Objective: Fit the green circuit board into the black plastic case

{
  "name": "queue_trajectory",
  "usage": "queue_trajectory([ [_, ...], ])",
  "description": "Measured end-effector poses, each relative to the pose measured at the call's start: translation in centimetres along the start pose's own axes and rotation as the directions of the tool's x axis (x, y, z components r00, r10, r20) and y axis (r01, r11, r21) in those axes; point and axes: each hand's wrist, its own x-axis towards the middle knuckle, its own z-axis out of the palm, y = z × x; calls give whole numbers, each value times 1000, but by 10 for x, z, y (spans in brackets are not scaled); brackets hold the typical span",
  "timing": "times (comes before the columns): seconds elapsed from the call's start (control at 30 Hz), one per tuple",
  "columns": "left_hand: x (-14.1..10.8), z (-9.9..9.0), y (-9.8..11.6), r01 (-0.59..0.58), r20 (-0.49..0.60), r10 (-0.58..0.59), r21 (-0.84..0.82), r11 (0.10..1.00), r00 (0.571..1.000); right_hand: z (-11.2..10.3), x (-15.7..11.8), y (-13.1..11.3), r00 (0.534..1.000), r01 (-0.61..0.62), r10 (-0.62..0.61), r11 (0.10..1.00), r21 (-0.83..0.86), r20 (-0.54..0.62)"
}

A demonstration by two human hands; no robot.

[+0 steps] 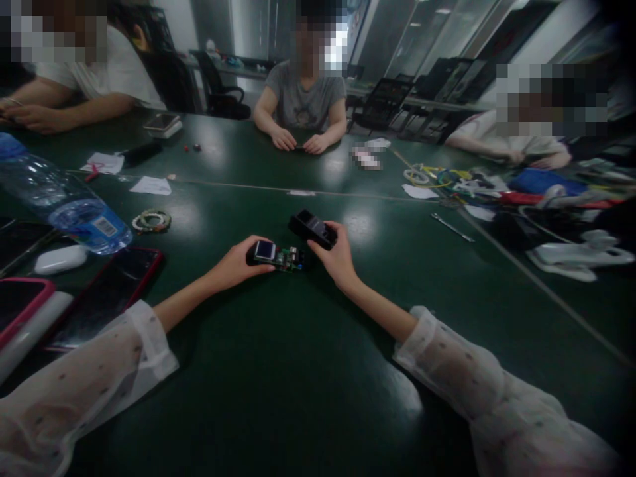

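Note:
My left hand point(251, 258) is closed around one end of a green circuit board point(287, 257) with a small square screen point(265, 250) on it. The board seems to sit in a dark shell, though its underside is hidden. In my right hand point(335, 252) is a black plastic casing point(311, 227), tilted, with openings in its face. The two pieces are apart, with the casing slightly farther from me than the board. Both hands are at the middle of the dark green table point(278, 371).
A water bottle point(62, 199) leans in at left, near a bead bracelet point(152, 220), a phone point(112, 291) and a white case point(61, 259). At right lie a wrench-like metal tool point(452, 227), cables point(437, 175) and a white device point(576, 255). Several people sit around the table.

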Motion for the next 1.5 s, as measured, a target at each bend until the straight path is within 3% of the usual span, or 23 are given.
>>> queue_trajectory([
  [0.4,1,1,0,11,-12,-10,45,999,1000,4,-4,2,990,12,-1,996,-83,139],
  [1.23,0,1,5,7,9,-7,61,998,1000,1,-6,-2,991,26,-10,992,-122,133],
  [1.5,2,2,-6,25,-5,-25,60,998,1000,2,-5,-5,987,57,-37,990,-125,157],
])
